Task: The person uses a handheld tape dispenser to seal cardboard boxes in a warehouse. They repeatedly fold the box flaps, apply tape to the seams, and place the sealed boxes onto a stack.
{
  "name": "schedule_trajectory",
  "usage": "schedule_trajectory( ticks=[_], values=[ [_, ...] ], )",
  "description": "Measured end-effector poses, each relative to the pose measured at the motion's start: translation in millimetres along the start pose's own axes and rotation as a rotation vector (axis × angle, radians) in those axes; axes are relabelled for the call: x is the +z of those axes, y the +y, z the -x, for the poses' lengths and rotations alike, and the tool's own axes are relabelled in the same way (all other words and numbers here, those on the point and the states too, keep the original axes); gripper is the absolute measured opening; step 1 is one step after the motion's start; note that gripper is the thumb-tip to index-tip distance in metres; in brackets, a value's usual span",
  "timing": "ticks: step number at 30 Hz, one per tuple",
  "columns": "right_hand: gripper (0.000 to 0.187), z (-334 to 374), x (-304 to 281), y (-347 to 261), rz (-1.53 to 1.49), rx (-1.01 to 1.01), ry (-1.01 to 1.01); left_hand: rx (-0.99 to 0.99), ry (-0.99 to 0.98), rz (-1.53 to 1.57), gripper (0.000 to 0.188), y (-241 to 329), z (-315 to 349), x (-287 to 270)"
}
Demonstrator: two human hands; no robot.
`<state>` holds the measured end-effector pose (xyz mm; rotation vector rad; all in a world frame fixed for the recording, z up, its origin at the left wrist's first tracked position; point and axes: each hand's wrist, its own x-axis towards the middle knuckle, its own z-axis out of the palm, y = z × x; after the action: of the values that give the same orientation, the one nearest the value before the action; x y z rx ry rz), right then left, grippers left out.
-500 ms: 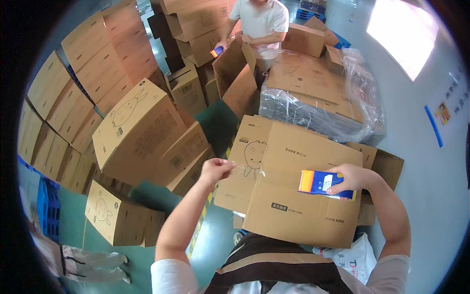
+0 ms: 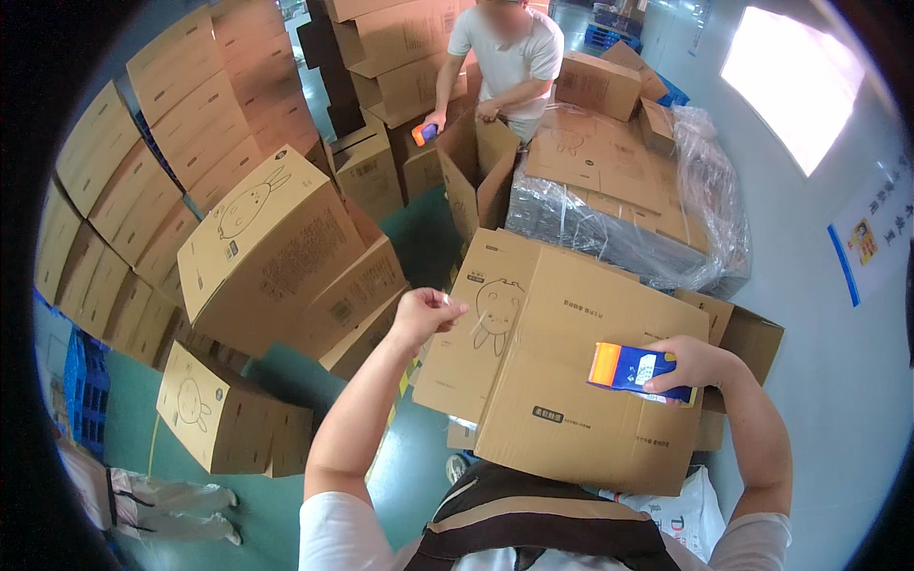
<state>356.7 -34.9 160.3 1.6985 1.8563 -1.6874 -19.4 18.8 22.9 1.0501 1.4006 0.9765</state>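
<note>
A flattened cardboard carton (image 2: 581, 381) with a rabbit drawing on its left panel lies in front of me. My right hand (image 2: 700, 366) grips a boxy blue tape dispenser (image 2: 633, 369) with an orange end and a white label, low over the carton's right side. At the carton's left edge, my left hand (image 2: 426, 319) is closed in a pinch. Whatever is between those fingertips is too small or clear to make out.
Beyond the carton, a co-worker (image 2: 514, 57) holds a similar blue and orange tool beside an open carton (image 2: 476, 176). Film-wrapped cardboard (image 2: 609, 228) stands far right. Boxes (image 2: 276, 247) and stacked cartons (image 2: 171, 114) fill the left. Another person's legs (image 2: 171, 504) show lower left.
My left hand has risen slightly, and the clear strip near its fingers no longer shows. The right hand and dispenser sit slightly lower. The co-worker's open carton has shifted right.
</note>
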Motion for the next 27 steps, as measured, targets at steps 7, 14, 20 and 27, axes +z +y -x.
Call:
schedule_trajectory(
  ticks=[7,14,20,27],
  values=[
    [0.052,-2.5,-3.2,2.4,0.021,-0.005,0.028,-0.087,-0.007,0.147,0.051,-87.3,1.5,79.7],
    [0.053,-2.2,-1.5,-1.8,0.153,0.014,0.083,-0.069,0.195,0.265,0.063,-189.5,4.0,119.0],
    [0.052,-4.0,-7.3,18.2,0.306,-0.128,0.119,0.208,-0.483,0.392,0.085,-105.4,35.8,130.3],
    [0.045,-4.6,-19.1,1.1,0.036,0.092,-0.107,0.794,-0.146,-0.501,0.112,2.3,57.6,124.0]
  ],
)
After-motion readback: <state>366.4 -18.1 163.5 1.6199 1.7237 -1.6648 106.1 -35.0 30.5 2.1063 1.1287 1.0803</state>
